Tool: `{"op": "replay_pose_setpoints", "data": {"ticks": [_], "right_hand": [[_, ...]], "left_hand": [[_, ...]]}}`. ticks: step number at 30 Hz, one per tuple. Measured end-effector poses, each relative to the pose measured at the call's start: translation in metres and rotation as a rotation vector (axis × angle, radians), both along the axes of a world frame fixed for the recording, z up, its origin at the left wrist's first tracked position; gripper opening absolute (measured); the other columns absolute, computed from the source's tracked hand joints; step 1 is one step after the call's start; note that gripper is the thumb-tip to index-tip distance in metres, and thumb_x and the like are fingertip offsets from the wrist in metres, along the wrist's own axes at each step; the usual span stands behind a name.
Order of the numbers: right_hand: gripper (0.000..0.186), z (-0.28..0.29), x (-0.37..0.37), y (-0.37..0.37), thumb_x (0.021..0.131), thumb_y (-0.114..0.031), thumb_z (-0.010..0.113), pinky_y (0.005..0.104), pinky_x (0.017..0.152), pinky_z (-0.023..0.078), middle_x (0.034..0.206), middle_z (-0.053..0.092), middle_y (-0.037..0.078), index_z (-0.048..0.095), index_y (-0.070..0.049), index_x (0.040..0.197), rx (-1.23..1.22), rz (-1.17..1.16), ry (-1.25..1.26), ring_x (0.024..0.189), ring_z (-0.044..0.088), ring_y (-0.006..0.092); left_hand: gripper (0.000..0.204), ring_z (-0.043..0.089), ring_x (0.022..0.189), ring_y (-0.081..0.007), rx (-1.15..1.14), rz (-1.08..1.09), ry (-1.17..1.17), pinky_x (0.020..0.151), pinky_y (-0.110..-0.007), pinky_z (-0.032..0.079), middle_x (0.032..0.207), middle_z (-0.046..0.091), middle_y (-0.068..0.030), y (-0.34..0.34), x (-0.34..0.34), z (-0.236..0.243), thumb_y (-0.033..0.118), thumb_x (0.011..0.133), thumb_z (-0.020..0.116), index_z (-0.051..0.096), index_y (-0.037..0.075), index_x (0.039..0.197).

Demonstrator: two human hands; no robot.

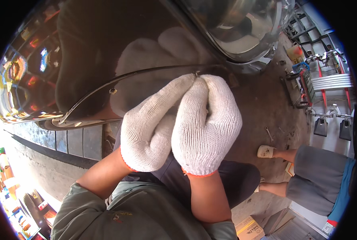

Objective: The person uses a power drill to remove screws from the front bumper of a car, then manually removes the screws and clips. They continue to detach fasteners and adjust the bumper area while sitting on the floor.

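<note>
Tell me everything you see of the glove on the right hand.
The white glove looks knitted, with ribbing and an orange cuff edge. It covers the right hand, its fingers bent and drawn together, tips pointing away from the wearer. Near the glossy dark panel, its tips meet the left glove; panel contact is unclear.

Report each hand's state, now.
Left hand: partly curled, fingertips near small piece; grip unclear.
Right hand: fingers curled, tips at that piece; grip unclear.
</note>
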State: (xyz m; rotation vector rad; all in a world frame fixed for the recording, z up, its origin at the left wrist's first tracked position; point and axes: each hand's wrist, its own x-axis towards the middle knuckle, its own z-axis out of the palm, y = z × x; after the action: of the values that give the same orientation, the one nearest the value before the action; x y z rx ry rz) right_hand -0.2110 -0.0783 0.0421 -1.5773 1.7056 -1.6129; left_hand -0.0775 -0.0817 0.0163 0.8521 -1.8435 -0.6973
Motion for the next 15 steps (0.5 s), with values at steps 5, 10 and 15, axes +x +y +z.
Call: {"op": "replay_pose_setpoints", "data": {"ticks": [5,10,15], "right_hand": [[0.016,-0.005,0.008,0.001,0.107,-0.008,0.061,0.0383,0.068,0.054,0.081,0.069,0.017,0.069,0.002,0.097,-0.04,-0.027,-0.109,0.071,0.068,0.0295],[0.014,-0.015,0.005,-0.002,0.106,-0.005,0.062,0.038,0.065,0.056,0.081,0.07,0.018,0.067,0.0,0.094,-0.138,0.002,-0.113,0.07,0.073,0.0344],[0.017,-0.012,-0.001,0.004,0.108,-0.009,0.06,0.0367,0.072,0.054,0.083,0.069,0.016,0.07,0.004,0.101,-0.102,0.083,-0.138,0.072,0.066,0.0253]], "left_hand": [[0.061,0.073,0.127,-0.0443,-0.028,-0.02,-0.007,0.111,-0.042,0.055,0.14,0.072,-0.0304,0.002,0.004,0.006,-0.011,0.092,0.049,0.061,-0.01,0.151],[0.063,0.072,0.13,-0.0437,-0.006,-0.007,-0.001,0.113,-0.041,0.054,0.142,0.071,-0.0302,0.006,0.002,0.007,-0.013,0.091,0.049,0.06,-0.008,0.152],[0.06,0.072,0.132,-0.0407,0.084,-0.011,0.047,0.113,-0.04,0.054,0.143,0.071,-0.0284,0.01,-0.001,0.01,-0.012,0.094,0.054,0.059,-0.007,0.154]]}}
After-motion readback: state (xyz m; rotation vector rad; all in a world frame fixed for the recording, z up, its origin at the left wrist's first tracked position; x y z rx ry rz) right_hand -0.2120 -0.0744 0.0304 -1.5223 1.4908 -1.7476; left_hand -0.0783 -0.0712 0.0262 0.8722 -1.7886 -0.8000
